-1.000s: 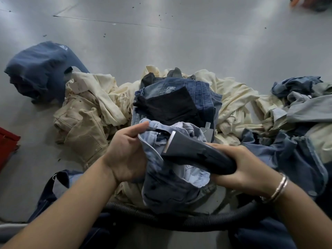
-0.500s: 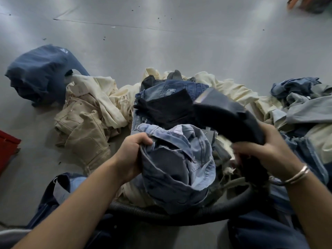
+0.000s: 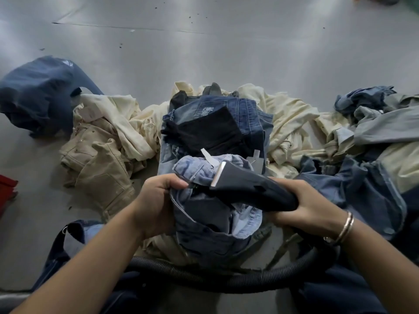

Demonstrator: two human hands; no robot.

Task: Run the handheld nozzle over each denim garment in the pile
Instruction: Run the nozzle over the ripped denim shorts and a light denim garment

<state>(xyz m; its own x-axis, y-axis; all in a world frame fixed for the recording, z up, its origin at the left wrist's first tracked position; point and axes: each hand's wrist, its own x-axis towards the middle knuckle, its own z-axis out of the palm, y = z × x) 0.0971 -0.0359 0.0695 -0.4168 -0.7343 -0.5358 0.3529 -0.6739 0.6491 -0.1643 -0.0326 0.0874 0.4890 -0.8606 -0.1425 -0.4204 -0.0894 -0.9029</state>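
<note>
A light-blue denim garment [image 3: 210, 223] is bunched in front of me, and my left hand [image 3: 156, 200] grips its left edge. In my right hand [image 3: 306, 205] I hold the dark handheld nozzle [image 3: 247, 186] by its handle. The nozzle's flat silver mouth lies on the top of the garment, pointing up and left. A black ribbed hose [image 3: 226, 279] curves from the handle under the garment. Behind it lies a stack of darker denim [image 3: 247, 114] with a black piece [image 3: 208, 130] on top.
Cream and beige garments [image 3: 102, 141] spread left and right of the stack on the grey floor [image 3: 204, 53]. A dark-blue garment [image 3: 38, 94] lies at far left, more denim [image 3: 367, 182] at right. A red object [image 3: 5, 189] sits at the left edge.
My right hand had lifted the nozzle up and away to the right, then brought it back down onto the light-blue garment. My left hand kept its grip on the garment.
</note>
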